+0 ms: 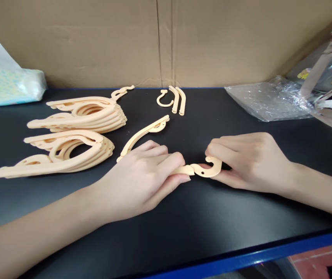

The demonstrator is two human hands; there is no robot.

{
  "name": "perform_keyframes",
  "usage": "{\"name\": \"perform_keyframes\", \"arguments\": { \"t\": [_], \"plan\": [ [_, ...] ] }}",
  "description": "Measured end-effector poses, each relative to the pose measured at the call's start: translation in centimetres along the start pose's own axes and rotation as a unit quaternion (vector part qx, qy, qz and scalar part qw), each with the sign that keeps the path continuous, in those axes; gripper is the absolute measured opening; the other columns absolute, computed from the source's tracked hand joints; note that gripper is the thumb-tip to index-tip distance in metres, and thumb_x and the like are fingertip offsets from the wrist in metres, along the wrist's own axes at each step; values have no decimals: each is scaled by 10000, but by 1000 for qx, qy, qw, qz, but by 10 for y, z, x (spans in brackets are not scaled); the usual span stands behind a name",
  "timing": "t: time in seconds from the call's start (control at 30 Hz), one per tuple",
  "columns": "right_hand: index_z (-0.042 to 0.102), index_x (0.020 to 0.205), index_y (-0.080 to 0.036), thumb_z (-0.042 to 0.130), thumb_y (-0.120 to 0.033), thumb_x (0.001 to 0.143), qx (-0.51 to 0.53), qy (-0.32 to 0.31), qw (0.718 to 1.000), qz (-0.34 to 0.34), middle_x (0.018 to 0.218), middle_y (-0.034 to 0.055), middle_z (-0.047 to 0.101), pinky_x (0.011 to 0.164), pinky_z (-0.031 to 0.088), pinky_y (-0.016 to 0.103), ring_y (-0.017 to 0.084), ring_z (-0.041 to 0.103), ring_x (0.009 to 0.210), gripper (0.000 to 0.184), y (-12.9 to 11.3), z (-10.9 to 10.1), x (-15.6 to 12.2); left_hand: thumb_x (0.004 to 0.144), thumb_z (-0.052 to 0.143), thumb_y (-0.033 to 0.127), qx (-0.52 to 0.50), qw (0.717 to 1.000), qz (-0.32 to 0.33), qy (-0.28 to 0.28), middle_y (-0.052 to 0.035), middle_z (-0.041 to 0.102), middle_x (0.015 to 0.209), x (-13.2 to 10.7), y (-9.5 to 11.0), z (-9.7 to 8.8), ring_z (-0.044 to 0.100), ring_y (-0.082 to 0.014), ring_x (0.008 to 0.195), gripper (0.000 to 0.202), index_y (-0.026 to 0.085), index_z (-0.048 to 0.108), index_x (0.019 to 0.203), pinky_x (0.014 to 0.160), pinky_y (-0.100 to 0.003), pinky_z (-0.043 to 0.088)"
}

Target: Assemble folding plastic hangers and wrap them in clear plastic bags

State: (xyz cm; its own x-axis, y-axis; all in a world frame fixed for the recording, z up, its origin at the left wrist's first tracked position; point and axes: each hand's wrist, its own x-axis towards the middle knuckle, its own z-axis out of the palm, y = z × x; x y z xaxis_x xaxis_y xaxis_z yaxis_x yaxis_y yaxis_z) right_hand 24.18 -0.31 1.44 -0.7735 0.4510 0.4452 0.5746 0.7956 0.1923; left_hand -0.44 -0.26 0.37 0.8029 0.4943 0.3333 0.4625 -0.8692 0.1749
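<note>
My left hand (151,174) pinches a flat, cream plastic strip (185,169) above the black tabletop (212,221); my right hand (246,162) grips the curled, cream plastic hook (214,170) touching its three-o'clock end. A stack of cream plastic hangers (67,164) sits at nine o'clock.

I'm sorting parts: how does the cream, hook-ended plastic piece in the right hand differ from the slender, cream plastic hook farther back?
The cream, hook-ended plastic piece is in the right hand; the slender, cream plastic hook lies on the black table. The held piece looks broader and shows a dark hole; the slender hook shows none I can make out. Both are curved.
</note>
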Motion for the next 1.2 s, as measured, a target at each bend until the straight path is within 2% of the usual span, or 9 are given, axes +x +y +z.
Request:
{"name": "perform_keyframes", "arguments": {
  "t": [0.2,0.33,0.43,0.5,0.67,0.77,0.93,1.03,1.2],
  "plan": [
    [525,704,-193,475,-586,992,1,-5,999,-33,576,-39,495,490,278,275,106,432,507,489,4,-3,1,1055,418,272,-48,999,17,7,-18,649,902,0,2,-4,542,-170,747,174,156,547,1074,725,-302,382],
    [525,680,-195,485,-646,958,11,-2,999,-49,563,-45,459,494,263,286,109,389,498,531,7,-2,0,1050,415,222,-38,998,51,-6,-24,645,877,2,5,-7,508,-176,714,172,163,560,980,700,-308,383],
    [545,698,-196,469,-579,993,27,-4,998,-63,588,-37,456,517,271,291,124,365,523,489,7,-2,1,1055,395,214,-35,997,63,-1,-27,640,867,1,5,-7,496,-175,717,190,165,560,974,706,-311,387],
    [557,717,-191,463,-447,1014,55,-13,996,-74,619,-27,457,541,280,289,133,363,557,404,6,-2,3,1060,387,240,-47,997,59,0,-30,640,886,1,4,-6,511,-176,749,192,175,557,1001,717,-307,393],
    [544,696,-185,470,-192,900,111,-38,990,-79,671,-3,464,595,282,304,148,359,637,218,5,-4,6,1061,379,236,-44,999,8,21,-39,651,949,0,0,-4,544,-192,897,210,181,577,1017,819,-334,400],
    [538,683,-183,461,-217,895,132,-46,987,-80,693,9,478,645,316,322,155,366,670,228,6,-4,5,1036,443,212,-22,999,-32,32,-35,658,967,0,-1,-4,555,-201,956,163,175,594,990,869,-361,397],
    [455,579,-193,491,-583,969,136,-30,987,-81,630,-22,401,660,321,324,135,322,637,553,8,-3,4,1006,482,203,3,994,-97,51,-62,658,1093,0,-4,-5,548,-242,1084,129,175,608,1002,936,-419,401],
    [409,533,-187,533,-499,971,146,-25,986,-82,602,-31,374,655,313,320,125,292,622,552,7,-3,5,1000,489,220,21,989,-128,65,-93,640,1192,-2,-7,-5,525,-273,1182,142,170,609,1056,1009,-469,393],
    [506,582,-177,531,-275,906,146,-22,985,-85,625,-10,449,692,357,336,134,330,647,340,6,-4,6,1009,460,248,30,984,-160,66,-121,612,1296,-2,-8,-3,491,-309,1279,206,169,609,1128,1094,-585,349]
  ]
}}
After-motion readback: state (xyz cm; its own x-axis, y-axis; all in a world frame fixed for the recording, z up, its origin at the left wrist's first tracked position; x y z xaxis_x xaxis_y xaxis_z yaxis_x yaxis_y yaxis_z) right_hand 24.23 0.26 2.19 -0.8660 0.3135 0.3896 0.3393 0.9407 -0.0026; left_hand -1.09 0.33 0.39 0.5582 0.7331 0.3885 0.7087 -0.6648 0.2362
